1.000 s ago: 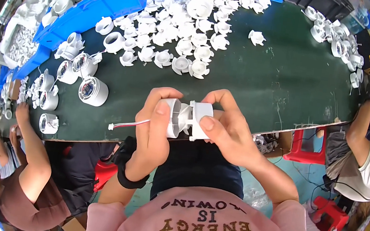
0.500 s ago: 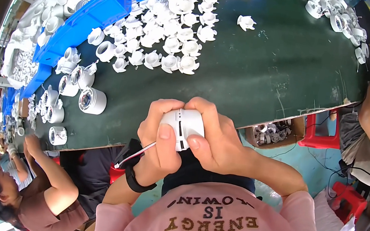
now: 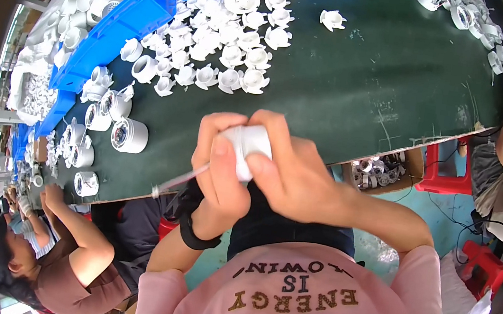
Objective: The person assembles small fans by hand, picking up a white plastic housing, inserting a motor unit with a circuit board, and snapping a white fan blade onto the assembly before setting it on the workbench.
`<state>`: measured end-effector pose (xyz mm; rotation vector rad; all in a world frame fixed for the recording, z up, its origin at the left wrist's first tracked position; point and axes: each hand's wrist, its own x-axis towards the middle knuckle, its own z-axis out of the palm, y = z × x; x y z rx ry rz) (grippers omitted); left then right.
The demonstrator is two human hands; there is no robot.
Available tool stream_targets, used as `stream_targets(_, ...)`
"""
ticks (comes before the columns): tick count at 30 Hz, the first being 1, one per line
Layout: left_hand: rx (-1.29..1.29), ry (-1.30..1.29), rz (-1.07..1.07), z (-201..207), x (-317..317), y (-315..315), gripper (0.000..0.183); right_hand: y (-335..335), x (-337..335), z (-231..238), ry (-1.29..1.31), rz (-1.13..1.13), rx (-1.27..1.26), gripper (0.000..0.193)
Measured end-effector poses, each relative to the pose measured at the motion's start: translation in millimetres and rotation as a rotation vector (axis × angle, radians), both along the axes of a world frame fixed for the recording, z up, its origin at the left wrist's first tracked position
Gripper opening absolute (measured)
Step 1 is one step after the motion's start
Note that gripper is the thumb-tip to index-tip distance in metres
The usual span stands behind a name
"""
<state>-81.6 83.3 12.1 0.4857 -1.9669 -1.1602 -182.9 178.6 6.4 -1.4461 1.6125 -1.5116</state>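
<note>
Between our two hands we have a smooth white plastic housing, short and rounded, a little blurred. Our left grip is closed on its left side, thumb laid along it; our right grip clasps its right side. A thin pale cable slants out to the left of the left grip, tipped with a small connector. Farther left, on the flat dark-green bench, we see a squat white cylinder with a glassy round front. Beyond both grips spread white finned cups, curved like petals, with a straight-walled blue plastic bin past them, to the left. Right of the right grip, below the bench edge, an open cardboard box holds loose rounded parts.
</note>
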Motion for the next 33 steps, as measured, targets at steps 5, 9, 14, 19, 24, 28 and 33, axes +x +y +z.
stream_targets(5,1.347,0.047,-0.158,13.1,1.3,-40.5,0.045,-8.2,-44.2,9.5,-0.339,0.020,0.122,0.044)
stream_targets(9,1.711,0.148,-0.217,14.0,-3.3,-51.4,0.047,-19.8,-54.5,10.3,0.431,-0.163,-0.306,0.045)
stream_targets(14,0.464,-0.393,-0.250,5.8,-2.7,-46.3,0.052,-34.7,-42.5,12.9,0.654,-0.050,-0.389,0.060)
stream_targets(19,1.613,-0.024,-0.648,30.2,-5.3,-51.3,0.059,-29.9,-55.3,29.8,0.442,-0.023,-0.234,0.056)
stream_targets(24,0.595,-0.514,-0.482,80.5,8.8,-135.5,0.036,-36.6,-91.7,22.4,-0.667,0.042,-0.030,0.049)
stream_targets(28,-0.085,-0.336,0.226,72.1,19.2,-292.2,0.019,-60.3,-104.1,7.4,-1.091,0.118,-0.001,0.047)
stream_targets(33,-0.564,-0.726,0.687,78.6,-23.5,-407.4,0.038,-44.1,-115.7,13.1,-0.871,0.086,-0.097,0.060)
